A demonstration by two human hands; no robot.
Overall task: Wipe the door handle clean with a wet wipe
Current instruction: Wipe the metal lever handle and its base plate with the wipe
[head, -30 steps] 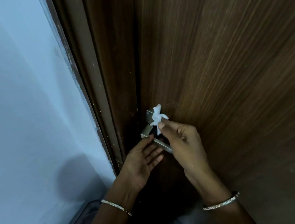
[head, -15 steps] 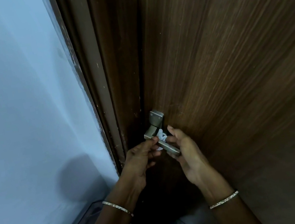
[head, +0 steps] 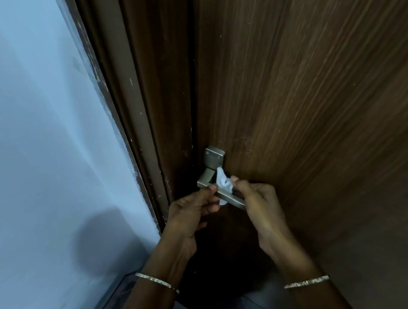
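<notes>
Both hands, left (head: 193, 210) and right (head: 256, 197), pinch a crumpled white wet wipe (head: 223, 185) wrapped around the brushed-metal lever door handle (head: 217, 179) on the dark wooden door (head: 307, 83), mid-wipe; sliding it along the lever likely comes next.

The door handle (head: 220, 189) sticks out from the wooden door (head: 324, 107), close to the door frame (head: 154, 124). Only a thin dark gap lies between handle and frame, so that side is tight. Both hands (head: 193, 210) (head: 261, 204) and the white wet wipe (head: 222, 183) crowd around the lever. The door face to the right is bare and open. The blue wall (head: 30, 156) blocks the far left
</notes>
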